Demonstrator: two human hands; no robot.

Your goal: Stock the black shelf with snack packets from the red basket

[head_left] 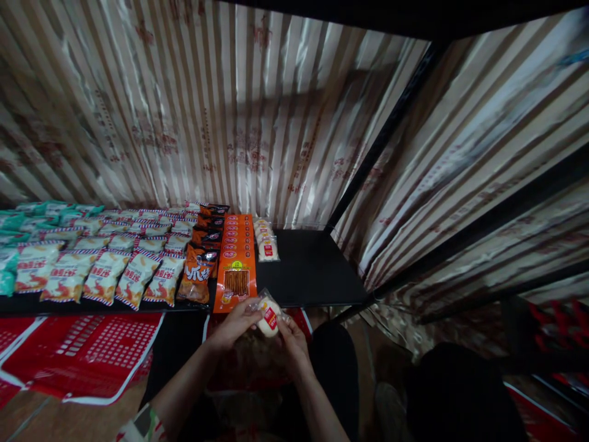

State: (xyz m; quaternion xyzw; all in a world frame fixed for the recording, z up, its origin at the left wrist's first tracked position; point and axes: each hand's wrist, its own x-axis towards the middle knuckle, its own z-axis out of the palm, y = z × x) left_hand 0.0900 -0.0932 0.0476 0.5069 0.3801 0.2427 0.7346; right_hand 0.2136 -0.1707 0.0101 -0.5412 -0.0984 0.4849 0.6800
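Both my hands hold one small clear packet with a pale round snack and a red label [267, 316], just in front of the black shelf's [313, 270] front edge. My left hand [232, 325] pinches its left side and my right hand [291, 339] grips its right side. Directly behind the packet lies a row of orange snack packs [236, 264]. A short row of the same clear pale packets [265, 240] lies further back on the shelf.
Rows of white-and-red snack bags [105, 270], dark orange bags [200, 264] and green bags [9, 245] fill the shelf's left part. Striped foil sheets [230, 110] line the back and right sides. Red baskets [78, 356] sit below at left.
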